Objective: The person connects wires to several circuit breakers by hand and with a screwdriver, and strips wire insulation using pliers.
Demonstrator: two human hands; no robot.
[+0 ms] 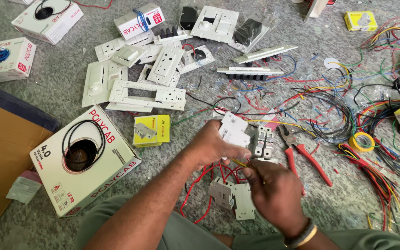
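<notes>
Fingers of the left hand [214,146] wrap around a white circuit breaker [234,129], holding it up above the floor with the thumb toward the wearer. Just below, the right hand [274,194] pinches a thin yellow wire [239,163] whose end runs toward the underside of the breaker; where it meets the breaker is hidden by the fingers, so I cannot tell whether it is inserted. The right hand's back faces the camera, covering its fingertips, and a metal bangle [302,236] sits at the wrist.

Both forearms come in from the bottom edge, the left crossing diagonally, the right cut off at the wrist. Under the hands lie red wires [200,185] and two more grey-white breakers [232,196] on the floor, partly covered by the right hand. Another pair of breakers [263,142] stands just right of the held one. Red-handled pliers [302,157] lie near, beside a roll of yellow tape [361,141]. Farther left sits a cable box [84,159] holding a black coil, with white switch plates [149,88] spread beyond.
</notes>
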